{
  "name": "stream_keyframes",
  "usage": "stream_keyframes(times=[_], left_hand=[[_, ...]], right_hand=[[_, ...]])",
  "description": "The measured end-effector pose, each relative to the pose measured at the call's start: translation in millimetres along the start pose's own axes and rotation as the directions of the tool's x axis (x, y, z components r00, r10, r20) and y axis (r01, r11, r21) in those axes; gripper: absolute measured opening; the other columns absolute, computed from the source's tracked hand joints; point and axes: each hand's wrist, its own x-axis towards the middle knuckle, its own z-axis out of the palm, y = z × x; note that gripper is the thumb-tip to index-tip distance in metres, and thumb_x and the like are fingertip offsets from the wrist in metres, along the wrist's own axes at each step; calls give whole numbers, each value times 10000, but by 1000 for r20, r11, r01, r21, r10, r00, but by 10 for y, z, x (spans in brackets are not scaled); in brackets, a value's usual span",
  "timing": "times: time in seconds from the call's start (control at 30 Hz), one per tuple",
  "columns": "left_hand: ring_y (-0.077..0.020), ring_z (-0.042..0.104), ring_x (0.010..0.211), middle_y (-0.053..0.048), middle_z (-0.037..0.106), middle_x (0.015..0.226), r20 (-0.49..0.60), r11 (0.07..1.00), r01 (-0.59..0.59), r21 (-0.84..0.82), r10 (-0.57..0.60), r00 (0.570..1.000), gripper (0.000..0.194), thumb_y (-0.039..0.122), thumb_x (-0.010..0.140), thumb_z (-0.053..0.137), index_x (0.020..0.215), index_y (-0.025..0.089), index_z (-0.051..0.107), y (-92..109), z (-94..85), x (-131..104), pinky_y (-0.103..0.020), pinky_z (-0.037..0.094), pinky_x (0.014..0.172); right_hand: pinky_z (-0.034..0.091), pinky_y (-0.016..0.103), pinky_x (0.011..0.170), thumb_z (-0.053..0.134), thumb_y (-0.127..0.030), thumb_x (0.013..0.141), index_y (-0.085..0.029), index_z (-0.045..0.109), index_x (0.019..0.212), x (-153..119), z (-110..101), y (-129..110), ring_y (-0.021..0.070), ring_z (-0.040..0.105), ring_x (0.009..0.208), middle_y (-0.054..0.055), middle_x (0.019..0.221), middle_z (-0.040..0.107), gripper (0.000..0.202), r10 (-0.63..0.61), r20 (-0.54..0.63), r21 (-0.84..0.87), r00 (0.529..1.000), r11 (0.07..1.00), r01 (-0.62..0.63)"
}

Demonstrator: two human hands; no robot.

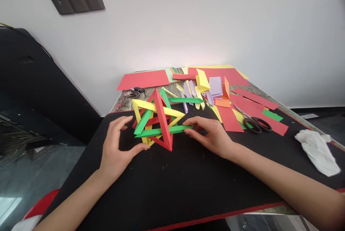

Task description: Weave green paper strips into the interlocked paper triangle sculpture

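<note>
A paper star model of interlocked folded red, yellow and green strips stands above the black mat. My right hand pinches the end of a green strip at the model's right side, thumb below and forefinger above. My left hand curves around the model's left side, thumb and fingers wide apart. Its thumb tip is at the yellow lower corner; whether it presses there I cannot tell. Just behind the model lies a loose folded green strip.
Scissors lie on red paper sheets at the right. Small folded purple and yellow pieces crowd the back. Further black-handled scissors lie back left. A white cloth is at the far right. A wall rises behind.
</note>
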Motion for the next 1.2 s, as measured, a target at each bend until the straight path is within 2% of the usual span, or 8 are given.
stream_keyframes(times=[0.1, 0.2, 0.3, 0.5, 0.6, 0.8, 1.0, 1.2], left_hand=[[-212, 597, 987, -42, 574, 1121, -90, 985, -174, 11, 174, 981, 533, 239, 759, 775, 1244, 319, 571, 32, -44, 19, -365, 551, 814], [-183, 619, 916, -29, 568, 1097, -94, 946, -314, 79, 321, 942, 485, 153, 785, 741, 1214, 334, 609, 92, -67, 53, -328, 571, 749], [-151, 615, 830, -25, 567, 1089, -78, 910, -390, 141, 403, 912, 505, 95, 796, 716, 1218, 350, 612, 143, -76, 74, -295, 566, 677], [-138, 631, 748, -21, 622, 1025, -77, 858, -438, 269, 473, 878, 559, 53, 795, 707, 1257, 347, 597, 165, -85, 62, -255, 532, 555], [-167, 668, 789, -25, 639, 1052, -66, 838, -444, 319, 487, 871, 586, 100, 782, 735, 1291, 344, 574, 152, -92, 53, -290, 579, 624], [-166, 680, 795, -38, 648, 1088, -30, 788, -491, 371, 539, 842, 643, 50, 760, 737, 1321, 309, 558, 127, -108, 42, -301, 619, 702], [-188, 693, 815, -50, 647, 1138, 2, 797, -468, 382, 506, 863, 621, 95, 812, 695, 1357, 334, 516, 85, -122, 18, -316, 629, 702], [-171, 664, 822, -49, 607, 1134, 11, 817, -466, 339, 492, 871, 716, 56, 776, 722, 1384, 347, 480, 101, -103, -2, -299, 607, 675]], right_hand=[[537, 258, 566, 566, -321, 915, -188, 625, 974, -2, -8, 16, 152, 666, 611, 54, 832, 718, 157, 13, -4, 9, 1000, 1000, -13], [533, 253, 557, 552, -338, 923, -189, 626, 975, 6, -3, 14, 152, 670, 614, 55, 821, 719, 174, 31, 10, 17, 999, 999, -31], [532, 250, 564, 547, -351, 928, -196, 629, 964, 18, 8, 6, 146, 660, 606, 47, 800, 717, 179, 24, 12, 12, 1000, 1000, -24], [528, 251, 564, 543, -357, 932, -200, 634, 958, 31, 30, 19, 143, 646, 605, 45, 813, 718, 183, -16, -6, -6, 1000, 1000, 16], [533, 257, 567, 529, -379, 938, -203, 633, 961, 30, 27, 33, 148, 657, 602, 44, 796, 716, 206, 16, 1, 2, 1000, 1000, -16], [534, 246, 549, 552, -367, 925, -193, 613, 955, 27, 28, 36, 136, 653, 559, 35, 754, 712, 187, 64, 12, 82, 998, 995, -65], [549, 241, 546, 515, -394, 938, -194, 598, 958, 33, 24, 33, 132, 655, 557, 26, 726, 702, 217, 140, 90, 182, 986, 971, -154], [547, 255, 559, 546, -357, 920, -207, 596, 960, 39, 40, 16, 136, 648, 582, 38, 801, 713, 164, 113, 70, 143, 991, 982, -122]])
